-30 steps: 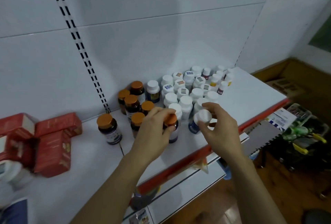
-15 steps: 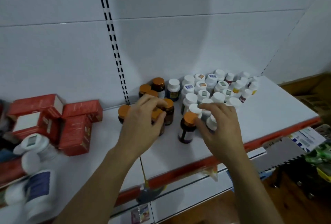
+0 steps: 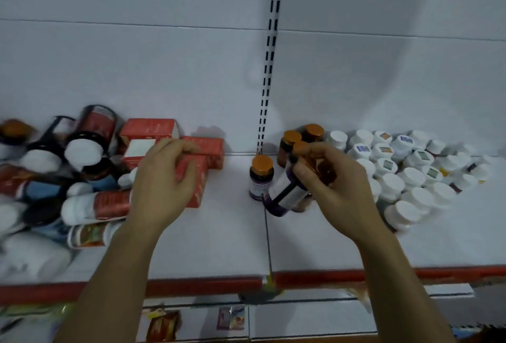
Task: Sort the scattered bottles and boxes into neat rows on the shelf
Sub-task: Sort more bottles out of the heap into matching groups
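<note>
Head view: my right grip (image 3: 339, 192) is closed round an amber bottle (image 3: 284, 192) with a white and purple label. I hold it tilted, base down to the left, above the shelf (image 3: 219, 246) near the middle seam; its cap end is hidden by my fingers. Just left of it an orange-capped bottle (image 3: 261, 178) stands upright on the shelf, close to the held one, contact unclear. Behind, against the back wall, more orange-capped bottles (image 3: 313, 131) stand together. To the right of my right grip a packed block of white-capped bottles (image 3: 410, 175) stands upright in rough rows, some with small coloured stickers on the caps. My left grip (image 3: 161, 181) is over the red boxes (image 3: 197, 186), fingers curled down at the box tops, thumb against the front box; I cannot tell if it actually clasps one or only rests there. Another red box (image 3: 147, 129) sits behind, by the wall. Far left, a blurred pile of bottles (image 3: 82, 164) lies on its sides, red, blue and dark labels mixed, white caps facing out. The shelf has a red front edge (image 3: 205, 285). A slotted upright (image 3: 269, 68) runs up the white wall behind the seam. Below, a lower shelf (image 3: 301, 318) shows a few small packets (image 3: 161, 323), too blurred to read.
</note>
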Motion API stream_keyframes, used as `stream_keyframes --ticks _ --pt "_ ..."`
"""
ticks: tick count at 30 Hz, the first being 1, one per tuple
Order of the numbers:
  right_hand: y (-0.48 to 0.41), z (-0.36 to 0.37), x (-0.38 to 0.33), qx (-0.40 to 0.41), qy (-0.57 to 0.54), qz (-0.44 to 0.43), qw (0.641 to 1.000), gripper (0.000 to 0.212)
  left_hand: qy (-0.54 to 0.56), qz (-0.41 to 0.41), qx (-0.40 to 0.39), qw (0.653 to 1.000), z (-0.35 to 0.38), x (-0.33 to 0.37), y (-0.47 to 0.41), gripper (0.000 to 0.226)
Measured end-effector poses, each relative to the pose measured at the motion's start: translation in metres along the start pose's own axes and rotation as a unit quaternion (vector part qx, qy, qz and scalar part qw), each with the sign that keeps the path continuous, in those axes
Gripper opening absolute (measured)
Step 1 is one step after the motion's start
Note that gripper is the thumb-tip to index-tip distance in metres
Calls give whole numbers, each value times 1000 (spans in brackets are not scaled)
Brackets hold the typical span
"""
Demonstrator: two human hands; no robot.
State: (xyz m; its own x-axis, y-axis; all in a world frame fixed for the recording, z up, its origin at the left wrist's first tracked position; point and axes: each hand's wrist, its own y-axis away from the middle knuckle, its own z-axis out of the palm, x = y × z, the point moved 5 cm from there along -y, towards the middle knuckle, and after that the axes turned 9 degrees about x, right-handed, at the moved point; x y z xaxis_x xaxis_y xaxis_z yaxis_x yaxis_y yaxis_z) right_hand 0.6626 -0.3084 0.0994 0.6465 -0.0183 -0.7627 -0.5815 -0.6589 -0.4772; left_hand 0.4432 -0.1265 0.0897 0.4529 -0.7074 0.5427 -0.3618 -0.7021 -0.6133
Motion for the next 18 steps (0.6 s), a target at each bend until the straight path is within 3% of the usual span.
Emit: stream_keyframes --ticks 3,6,10,12,15,16,18 --pt "-22 57 -30 -100 43 -65 992 24 -20 -29 41 999 -36 -25 3 24" --pt "-29 110 -44 -193 179 -136 955 27 -46 -63 62 995 -64 -45 11 21" --pt "-26 134 -36 -224 316 -156 909 29 -75 -81 53 992 -92 -68 28 21" --pt "-26 134 -36 -193 355 -151 902 29 -96 -86 31 991 -105 -81 35 22" --pt "-23 140 -60 -94 259 -170 946 27 -93 -69 -43 992 -119 -99 41 26" --pt "-18 149 -71 -93 205 -183 957 29 -79 -66 -87 991 -120 -104 42 32" --pt "-6 179 -87 -168 129 -187 959 36 -62 -65 -179 980 -118 -114 44 50"
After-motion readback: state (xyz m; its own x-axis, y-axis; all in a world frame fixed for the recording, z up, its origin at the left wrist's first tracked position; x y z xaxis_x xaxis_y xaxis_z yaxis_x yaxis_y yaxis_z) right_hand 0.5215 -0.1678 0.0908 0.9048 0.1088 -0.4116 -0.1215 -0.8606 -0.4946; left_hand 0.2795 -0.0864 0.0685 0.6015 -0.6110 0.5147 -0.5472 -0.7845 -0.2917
